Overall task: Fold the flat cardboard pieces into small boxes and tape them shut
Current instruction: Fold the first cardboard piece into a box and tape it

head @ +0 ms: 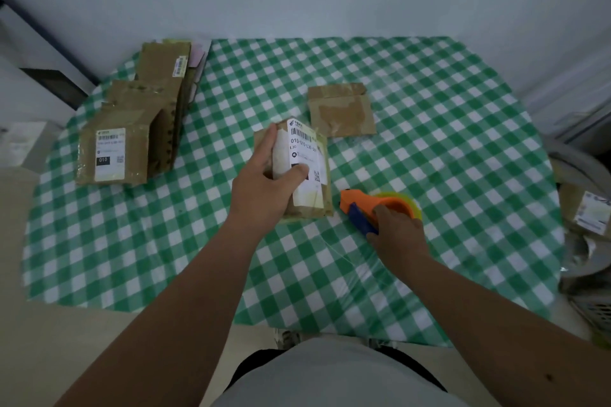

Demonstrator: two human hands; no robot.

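A small brown cardboard box (319, 188) with a white shipping label stands in the middle of the table, and my left hand (261, 188) grips it from the left, thumb on the label. Just right of it lies an orange and blue tape dispenser (370, 205) with a yellowish tape roll; my right hand (398, 235) is closed on its handle. Behind the box, a flat brown cardboard piece (340, 111) with tape marks lies on the cloth.
A stack of flat cardboard pieces and folded boxes (135, 129) sits at the table's back left. The round table (463, 129) has a green checked cloth. A basket with more cardboard (588, 218) stands beyond the right edge. A wall runs behind the table.
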